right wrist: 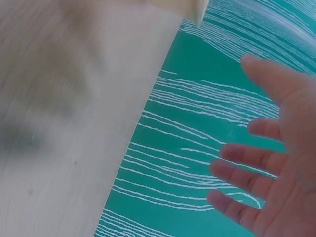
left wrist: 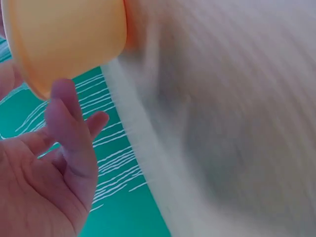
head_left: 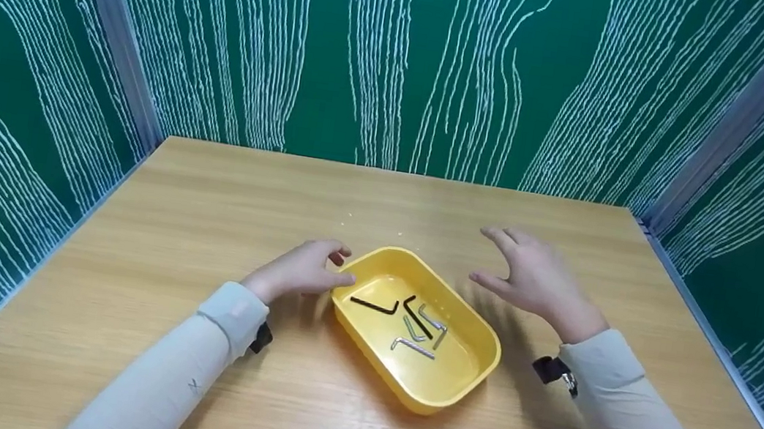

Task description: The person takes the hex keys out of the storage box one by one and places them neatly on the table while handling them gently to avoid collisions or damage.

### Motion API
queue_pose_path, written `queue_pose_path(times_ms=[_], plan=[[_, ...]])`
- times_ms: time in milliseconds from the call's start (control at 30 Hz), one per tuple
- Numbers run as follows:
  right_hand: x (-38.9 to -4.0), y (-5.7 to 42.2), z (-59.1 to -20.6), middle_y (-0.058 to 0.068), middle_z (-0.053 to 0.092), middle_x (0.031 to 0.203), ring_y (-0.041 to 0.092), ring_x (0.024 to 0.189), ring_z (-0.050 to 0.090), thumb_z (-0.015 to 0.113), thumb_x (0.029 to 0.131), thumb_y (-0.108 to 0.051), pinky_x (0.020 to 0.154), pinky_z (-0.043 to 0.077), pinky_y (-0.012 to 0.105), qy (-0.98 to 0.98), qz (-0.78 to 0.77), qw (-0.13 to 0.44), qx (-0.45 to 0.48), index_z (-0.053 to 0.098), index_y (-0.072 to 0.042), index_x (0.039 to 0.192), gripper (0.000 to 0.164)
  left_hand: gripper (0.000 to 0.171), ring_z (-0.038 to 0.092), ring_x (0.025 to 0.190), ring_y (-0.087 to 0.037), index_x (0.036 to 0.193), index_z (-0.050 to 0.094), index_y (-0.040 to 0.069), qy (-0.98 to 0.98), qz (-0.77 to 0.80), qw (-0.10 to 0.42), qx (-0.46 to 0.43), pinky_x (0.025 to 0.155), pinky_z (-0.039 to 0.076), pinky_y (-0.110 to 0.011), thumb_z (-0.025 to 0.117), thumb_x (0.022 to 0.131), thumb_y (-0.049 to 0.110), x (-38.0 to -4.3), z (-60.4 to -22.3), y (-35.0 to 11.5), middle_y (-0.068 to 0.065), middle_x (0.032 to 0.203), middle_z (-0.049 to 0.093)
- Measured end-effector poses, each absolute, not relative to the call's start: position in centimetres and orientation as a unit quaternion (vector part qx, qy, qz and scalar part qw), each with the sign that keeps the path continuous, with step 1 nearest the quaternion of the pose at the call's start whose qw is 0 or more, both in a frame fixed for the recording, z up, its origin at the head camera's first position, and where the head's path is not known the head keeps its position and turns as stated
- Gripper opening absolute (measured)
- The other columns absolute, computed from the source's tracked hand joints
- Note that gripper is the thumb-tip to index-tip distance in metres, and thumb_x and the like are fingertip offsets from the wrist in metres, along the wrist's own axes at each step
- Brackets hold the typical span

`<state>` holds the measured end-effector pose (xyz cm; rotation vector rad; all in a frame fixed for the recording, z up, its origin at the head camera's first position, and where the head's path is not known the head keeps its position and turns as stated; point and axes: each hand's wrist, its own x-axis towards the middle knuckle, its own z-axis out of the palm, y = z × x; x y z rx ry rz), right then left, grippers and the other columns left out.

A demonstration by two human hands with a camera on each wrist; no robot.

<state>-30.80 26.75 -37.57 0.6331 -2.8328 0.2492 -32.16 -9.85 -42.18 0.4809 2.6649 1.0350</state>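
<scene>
A yellow plastic bin [head_left: 454,394] with rounded corners stands on the wooden table. Inside lie two black hex keys [head_left: 373,306] and several silver hex keys [head_left: 414,348]. My left hand [head_left: 301,268] is at the bin's left corner, its thumb over the rim and its other fingers bent along the outside. In the left wrist view the bin's wall [left wrist: 69,39] is above the left hand's [left wrist: 49,182] curled fingers. My right hand [head_left: 536,279] hovers right of the bin, apart from it, fingers spread and holding nothing. The right wrist view also shows this hand [right wrist: 276,168] with its fingers loosely extended.
The wooden table [head_left: 245,189] is bounded by green panels [head_left: 317,88] with white wavy lines. Small pale specks [head_left: 400,234] lie on the table behind the bin. Metal posts [head_left: 119,25] rise at the back corners.
</scene>
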Motion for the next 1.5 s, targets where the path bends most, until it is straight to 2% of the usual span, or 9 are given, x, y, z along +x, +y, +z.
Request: queue_pose_path(times_ms=[200, 367, 467, 567, 700, 767, 967, 1200, 1500], plan=[[-30.5, 26.1, -37.3, 0.014, 0.057, 0.136, 0.036, 0.119, 0.057, 0.073, 0.082, -0.048, 0.099, 0.049, 0.055, -0.961, 0.073, 0.117, 0.241, 0.050, -0.013, 0.142, 0.073, 0.054, 0.063, 0.088, -0.024, 0.137, 0.052, 0.011, 0.885, 0.404, 0.150, 0.178, 0.065, 0.060, -0.039, 0.066, 0.087, 0.025, -32.4, -42.7, -9.7, -0.008, 0.125, 0.057], [-30.2, 25.3, -37.0, 0.012, 0.059, 0.131, 0.032, 0.116, 0.059, 0.075, 0.081, -0.046, 0.097, 0.051, 0.053, -0.959, 0.069, 0.115, 0.250, 0.052, -0.015, 0.140, 0.070, 0.047, 0.057, 0.063, -0.020, 0.131, 0.055, 0.014, 0.870, 0.433, 0.162, 0.172, 0.052, 0.055, -0.030, 0.062, 0.085, 0.014, -32.3, -43.0, -9.6, -0.007, 0.122, 0.057], [-30.2, 24.9, -36.8, 0.010, 0.060, 0.130, 0.031, 0.114, 0.060, 0.076, 0.081, -0.045, 0.096, 0.053, 0.052, -0.957, 0.067, 0.113, 0.259, 0.054, -0.016, 0.139, 0.068, 0.043, 0.053, 0.052, -0.016, 0.126, 0.057, 0.010, 0.857, 0.453, 0.168, 0.178, 0.044, 0.049, -0.026, 0.055, 0.084, 0.008, -32.2, -43.2, -9.4, -0.011, 0.118, 0.059], [-30.0, 24.4, -36.6, 0.009, 0.060, 0.130, 0.030, 0.114, 0.061, 0.075, 0.082, -0.046, 0.095, 0.053, 0.051, -0.955, 0.066, 0.109, 0.266, 0.054, -0.018, 0.138, 0.066, 0.037, 0.053, 0.046, -0.014, 0.119, 0.059, 0.005, 0.850, 0.465, 0.171, 0.180, 0.040, 0.048, -0.025, 0.051, 0.083, 0.003, -32.2, -43.4, -9.1, -0.016, 0.105, 0.064], [-29.8, 23.7, -36.3, 0.009, 0.061, 0.130, 0.029, 0.113, 0.061, 0.073, 0.083, -0.047, 0.095, 0.054, 0.049, -0.953, 0.056, 0.103, 0.279, 0.056, -0.019, 0.136, 0.062, 0.032, 0.052, 0.042, -0.012, 0.112, 0.061, 0.001, 0.848, 0.473, 0.168, 0.170, 0.039, 0.048, -0.025, 0.049, 0.082, -0.001, -32.2, -43.6, -8.7, -0.015, 0.084, 0.065], [-29.7, 23.4, -36.2, 0.008, 0.062, 0.128, 0.029, 0.111, 0.062, 0.072, 0.085, -0.047, 0.093, 0.055, 0.048, -0.951, 0.049, 0.100, 0.289, 0.058, -0.018, 0.135, 0.059, 0.032, 0.052, 0.042, -0.012, 0.111, 0.062, -0.001, 0.848, 0.475, 0.164, 0.167, 0.038, 0.048, -0.025, 0.049, 0.081, -0.002, -32.2, -43.6, -8.6, -0.014, 0.081, 0.065], [-29.4, 22.4, -36.0, 0.008, 0.066, 0.121, 0.028, 0.104, 0.065, 0.073, 0.085, -0.041, 0.088, 0.058, 0.046, -0.945, 0.043, 0.097, 0.311, 0.062, -0.018, 0.131, 0.052, 0.034, 0.052, 0.042, -0.012, 0.113, 0.062, 0.000, 0.849, 0.475, 0.158, 0.170, 0.038, 0.048, -0.024, 0.050, 0.081, -0.003, -32.2, -43.8, -8.5, -0.020, 0.086, 0.067], [-29.4, 21.3, -35.9, 0.006, 0.068, 0.115, 0.026, 0.098, 0.066, 0.072, 0.087, -0.039, 0.086, 0.058, 0.044, -0.936, 0.035, 0.101, 0.336, 0.065, -0.018, 0.126, 0.044, 0.038, 0.052, 0.040, -0.012, 0.115, 0.063, 0.000, 0.848, 0.476, 0.153, 0.175, 0.036, 0.047, -0.023, 0.048, 0.080, -0.004, -32.2, -43.9, -8.4, -0.021, 0.081, 0.067], [-29.1, 19.7, -35.9, 0.004, 0.068, 0.118, 0.024, 0.103, 0.065, 0.072, 0.087, -0.033, 0.090, 0.057, 0.044, -0.934, 0.056, 0.064, 0.347, 0.065, -0.019, 0.126, 0.042, 0.037, 0.051, 0.039, -0.010, 0.116, 0.063, -0.001, 0.848, 0.485, 0.145, 0.157, 0.034, 0.046, -0.021, 0.051, 0.081, -0.005, -32.0, -44.0, -8.1, -0.025, 0.084, 0.068]])
